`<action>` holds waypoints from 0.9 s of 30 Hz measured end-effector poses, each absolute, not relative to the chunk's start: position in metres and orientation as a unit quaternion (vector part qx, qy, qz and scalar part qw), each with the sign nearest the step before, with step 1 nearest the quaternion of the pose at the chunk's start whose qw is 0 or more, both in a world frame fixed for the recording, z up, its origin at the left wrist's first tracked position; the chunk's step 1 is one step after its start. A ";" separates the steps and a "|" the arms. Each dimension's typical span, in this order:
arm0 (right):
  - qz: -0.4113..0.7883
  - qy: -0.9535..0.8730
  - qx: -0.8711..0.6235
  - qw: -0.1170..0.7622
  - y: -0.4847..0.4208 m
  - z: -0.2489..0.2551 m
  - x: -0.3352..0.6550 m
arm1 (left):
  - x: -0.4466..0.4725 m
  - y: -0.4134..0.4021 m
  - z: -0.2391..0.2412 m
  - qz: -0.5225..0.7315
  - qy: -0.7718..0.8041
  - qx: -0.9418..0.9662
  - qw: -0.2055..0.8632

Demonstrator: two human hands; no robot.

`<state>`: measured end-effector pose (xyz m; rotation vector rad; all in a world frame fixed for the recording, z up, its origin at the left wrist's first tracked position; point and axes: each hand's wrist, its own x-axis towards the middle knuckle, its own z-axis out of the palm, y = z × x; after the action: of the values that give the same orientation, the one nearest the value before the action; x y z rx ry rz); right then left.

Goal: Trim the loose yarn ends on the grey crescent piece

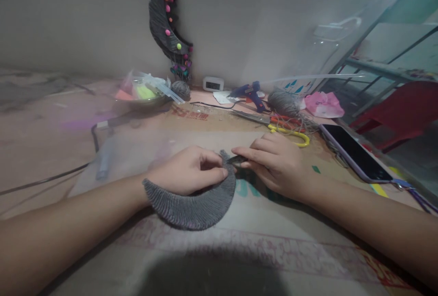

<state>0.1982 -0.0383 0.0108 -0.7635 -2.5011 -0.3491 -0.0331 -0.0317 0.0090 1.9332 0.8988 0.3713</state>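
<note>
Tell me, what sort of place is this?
Probably a home craft table. A glue gun, scissors and a yarn ball lie there, and both hands, left hand and right hand, work a grey yarn-wrapped crescent.

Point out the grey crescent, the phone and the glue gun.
grey crescent [195, 207]: head view, on its yarn-wrapped lower curve.
phone [356, 152]: head view, middle of its dark screen.
glue gun [251, 91]: head view, on its blue body.
</note>
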 end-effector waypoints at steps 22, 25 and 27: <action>-0.053 -0.924 -0.282 0.252 -0.034 0.009 0.198 | -0.032 -0.032 0.008 0.148 0.366 0.790 0.470; -0.040 -0.925 -0.277 0.258 -0.035 0.010 0.197 | -0.032 -0.032 0.007 0.147 0.366 0.782 0.482; -0.036 -0.926 -0.275 0.257 -0.037 0.011 0.198 | -0.032 -0.032 0.007 0.150 0.366 0.780 0.485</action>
<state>0.1977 -0.0368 0.0110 -0.7449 -2.5118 -0.0981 -0.0323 -0.0324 0.0073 1.8980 0.8919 0.3647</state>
